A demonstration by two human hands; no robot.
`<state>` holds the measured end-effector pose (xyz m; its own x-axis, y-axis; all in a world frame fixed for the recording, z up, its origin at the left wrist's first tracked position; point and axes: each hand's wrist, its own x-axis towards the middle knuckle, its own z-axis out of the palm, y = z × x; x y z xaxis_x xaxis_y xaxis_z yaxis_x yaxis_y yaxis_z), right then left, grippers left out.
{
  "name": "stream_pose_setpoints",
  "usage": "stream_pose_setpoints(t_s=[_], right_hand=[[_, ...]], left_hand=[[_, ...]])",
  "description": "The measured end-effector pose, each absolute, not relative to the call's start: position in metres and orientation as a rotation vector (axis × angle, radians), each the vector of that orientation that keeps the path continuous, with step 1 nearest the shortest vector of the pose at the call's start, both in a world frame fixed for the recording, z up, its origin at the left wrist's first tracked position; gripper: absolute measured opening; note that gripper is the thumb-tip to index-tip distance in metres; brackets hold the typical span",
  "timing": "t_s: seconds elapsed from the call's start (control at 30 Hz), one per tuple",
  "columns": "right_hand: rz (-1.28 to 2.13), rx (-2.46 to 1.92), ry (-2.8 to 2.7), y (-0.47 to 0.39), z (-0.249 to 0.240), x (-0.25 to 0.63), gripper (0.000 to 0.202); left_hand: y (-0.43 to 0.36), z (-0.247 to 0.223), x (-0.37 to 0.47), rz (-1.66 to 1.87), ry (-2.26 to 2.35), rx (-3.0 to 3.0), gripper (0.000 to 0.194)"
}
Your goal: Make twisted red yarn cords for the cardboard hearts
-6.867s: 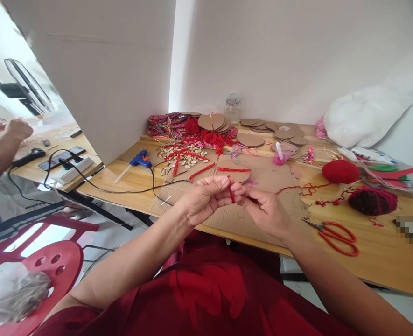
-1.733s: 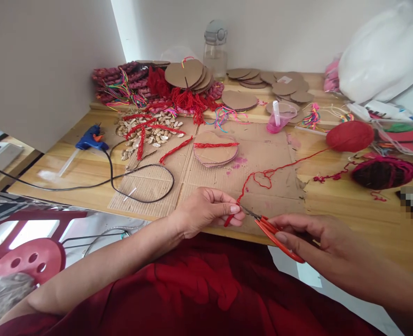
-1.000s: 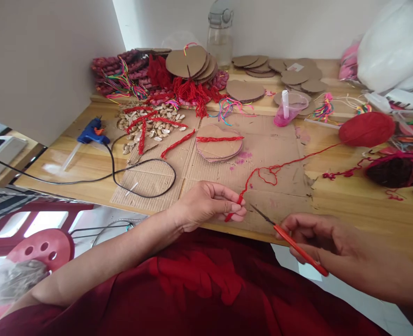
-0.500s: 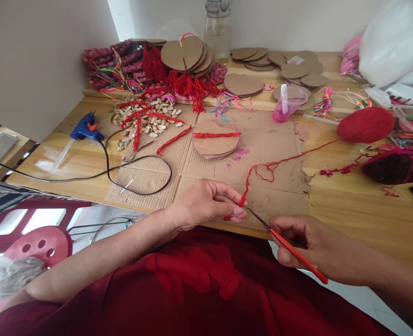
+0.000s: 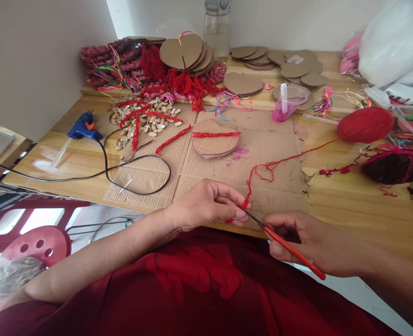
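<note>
My left hand (image 5: 209,205) is closed in a pinch on red yarn (image 5: 245,203), with a short end showing below the fingers. From there a loose, looped strand runs right to the red yarn ball (image 5: 365,125). My right hand (image 5: 307,240) is closed around orange-handled scissors (image 5: 292,252), seen edge-on. Their thin dark tips touch or nearly touch the yarn at my left fingertips; whether the blades are open I cannot tell. Beyond my hands, a heart-shaped cardboard piece (image 5: 215,147) carries a red yarn strip (image 5: 216,135) across it. Another red yarn strip (image 5: 173,139) lies to its left.
Peanut shells (image 5: 150,120) with more red strips lie at the left. A blue glue gun (image 5: 83,126) trails a looped black cord (image 5: 169,175). Stacked cardboard shapes (image 5: 180,51) and a cup with pink liquid (image 5: 290,102) stand behind. Dark yarn (image 5: 395,165) lies at right.
My right hand has moved slightly left and up, bringing the scissors' tips closer to the yarn. My left hand stays nearly in place, still pinching the yarn.
</note>
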<state>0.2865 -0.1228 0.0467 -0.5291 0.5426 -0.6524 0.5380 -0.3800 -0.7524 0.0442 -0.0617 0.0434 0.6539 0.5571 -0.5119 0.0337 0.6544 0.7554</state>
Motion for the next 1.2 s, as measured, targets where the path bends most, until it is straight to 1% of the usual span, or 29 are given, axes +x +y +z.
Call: stream_pose_setpoints(t_s=[0.13, 0.4, 0.6, 0.8, 0.87, 1.2], right_hand=[[2.093, -1.550, -1.751, -0.120, 0.048, 0.284, 0.048], [2.061, -1.584, -1.779, -0.121, 0.053, 0.284, 0.039], [1.771, -1.736, -2.036, -0.121, 0.059, 0.278, 0.040], [1.543, -1.803, -2.243, -0.122, 0.060, 0.278, 0.047], [1.545, -1.800, -2.239, -0.122, 0.061, 0.278, 0.049], [1.795, -1.725, -2.057, -0.118, 0.061, 0.277, 0.047]], left_hand=[[-0.062, 0.045, 0.044, 0.332, 0.806, 0.814, 0.019], [-0.061, 0.045, 0.043, 0.296, 0.788, 0.798, 0.022], [-0.060, 0.045, 0.045, 0.257, 0.799, 0.791, 0.020], [-0.058, 0.045, 0.047, 0.254, 0.793, 0.755, 0.021], [-0.057, 0.044, 0.048, 0.253, 0.784, 0.761, 0.021], [-0.054, 0.042, 0.048, 0.247, 0.763, 0.803, 0.017]])
